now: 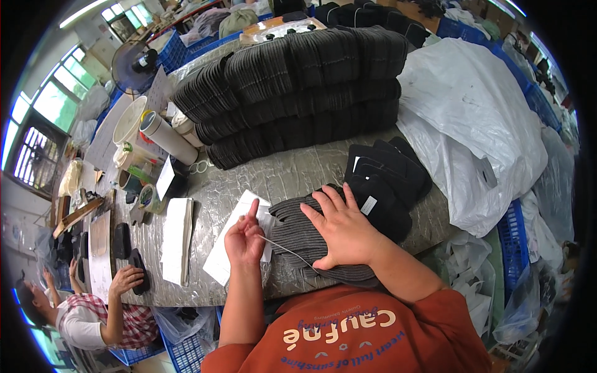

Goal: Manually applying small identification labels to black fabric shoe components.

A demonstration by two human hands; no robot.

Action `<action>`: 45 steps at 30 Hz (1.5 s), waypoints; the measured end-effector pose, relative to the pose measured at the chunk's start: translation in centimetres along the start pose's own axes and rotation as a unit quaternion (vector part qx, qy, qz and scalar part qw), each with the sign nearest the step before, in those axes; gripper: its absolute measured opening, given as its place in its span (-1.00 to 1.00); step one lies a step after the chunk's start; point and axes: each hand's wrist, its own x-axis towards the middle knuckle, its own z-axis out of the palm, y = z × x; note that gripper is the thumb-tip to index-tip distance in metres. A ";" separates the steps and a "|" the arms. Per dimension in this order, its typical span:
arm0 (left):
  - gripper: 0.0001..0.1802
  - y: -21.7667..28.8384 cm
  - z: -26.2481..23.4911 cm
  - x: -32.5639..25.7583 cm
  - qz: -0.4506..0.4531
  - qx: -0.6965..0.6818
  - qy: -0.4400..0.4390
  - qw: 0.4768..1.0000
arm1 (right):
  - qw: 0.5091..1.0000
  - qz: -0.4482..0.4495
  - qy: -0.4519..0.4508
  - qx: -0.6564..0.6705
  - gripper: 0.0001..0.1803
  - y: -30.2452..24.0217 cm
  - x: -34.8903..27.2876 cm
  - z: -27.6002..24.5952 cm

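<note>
My right hand (345, 227) lies spread over a stack of dark grey ribbed knit pieces (289, 228) near the table's front edge, pressing on its top. A thin pale cord (287, 250) runs across the stack from my left hand (244, 241) to beside my right thumb. My left fingers are curled on the cord, with one finger pointing up. White paper sheets (219, 261) lie partly under my left hand. Beyond my right hand are black knit pieces (392, 177), overlapping, some with small white labels.
Long rows of folded dark knit pieces (298, 93) are piled at the back. A white plastic bag (466, 118) covers the right side. Left stand a white bottle (168, 138), folded white papers (178, 241) and small containers. A co-worker's hand (127, 279) touches a black piece at far left.
</note>
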 end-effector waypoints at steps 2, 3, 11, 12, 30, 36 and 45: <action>-0.89 0.0 -0.6 -0.9 0.048 0.015 0.039 0.998 | 1.000 0.017 0.003 0.009 0.15 0.3 -0.2 -0.2; -0.88 0.1 -0.4 -1.1 0.097 0.029 0.079 0.992 | 0.999 0.030 0.008 0.013 0.13 0.3 -0.5 -0.2; -0.84 -1.9 2.4 -6.7 -0.014 0.317 0.114 0.942 | 0.998 0.023 0.035 0.039 0.08 2.4 1.7 0.2; -0.86 -1.6 1.8 -6.3 0.006 0.304 0.101 0.947 | 0.999 0.025 0.035 0.026 0.07 2.9 2.6 0.0; -0.92 0.2 4.1 -4.2 -0.013 0.391 0.119 0.913 | 0.993 0.023 0.097 -0.068 -0.41 0.6 0.0 4.5; -0.80 6.7 3.9 -2.1 0.213 0.674 0.142 0.693 | 0.975 -0.025 0.209 -0.067 -0.08 0.6 0.2 4.1; -0.39 -5.7 0.2 -1.4 0.195 0.625 -0.027 0.755 | 0.918 0.106 0.269 0.271 0.29 1.4 -0.7 7.9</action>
